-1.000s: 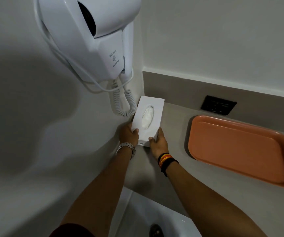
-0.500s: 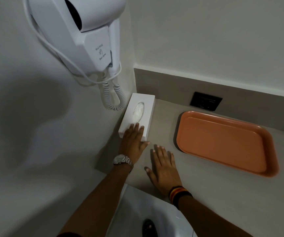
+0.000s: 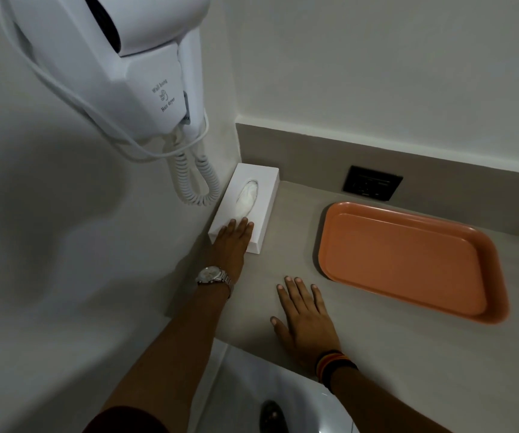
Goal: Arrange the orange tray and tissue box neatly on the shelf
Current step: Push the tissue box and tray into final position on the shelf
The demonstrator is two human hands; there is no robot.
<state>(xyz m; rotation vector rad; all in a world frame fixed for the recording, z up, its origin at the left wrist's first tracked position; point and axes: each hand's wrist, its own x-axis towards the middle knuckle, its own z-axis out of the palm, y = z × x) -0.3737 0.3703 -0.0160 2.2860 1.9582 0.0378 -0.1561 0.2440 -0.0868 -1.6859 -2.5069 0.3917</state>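
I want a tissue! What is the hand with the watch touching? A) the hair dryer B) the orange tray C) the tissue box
C: the left hand with the watch lies flat on the near end of the tissue box, apart from the tray.

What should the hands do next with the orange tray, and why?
Probably the right hand should slide over and square up the orange tray. It sits slightly askew on the shelf, while the tissue box already lies snug in the corner under the left hand.
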